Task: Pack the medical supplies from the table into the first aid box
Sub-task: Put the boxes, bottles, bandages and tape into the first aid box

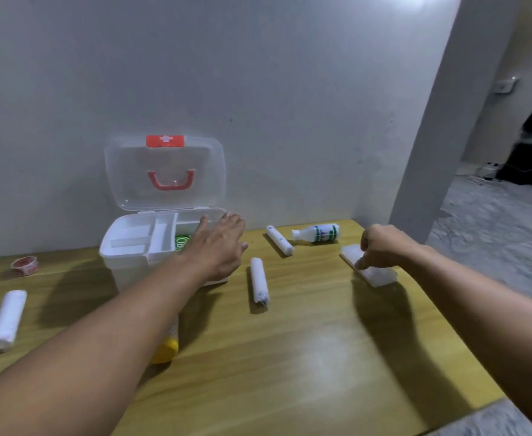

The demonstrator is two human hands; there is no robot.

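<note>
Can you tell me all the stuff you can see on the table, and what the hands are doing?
box: 1, white with clear lid up, back left by the wall
green pack: 1, inside the box
tape: 1, red and white, far left
bandage rolls: 3, white, left edge, centre, beyond centre
bottle: 1, white with green label, lying at the back right
pad pack: 1, clear white, right
yellow thing: 1, half hidden under the left arm
table: 1, wood
left hand: open, over the box's right side
right hand: pinches the pad pack
</note>
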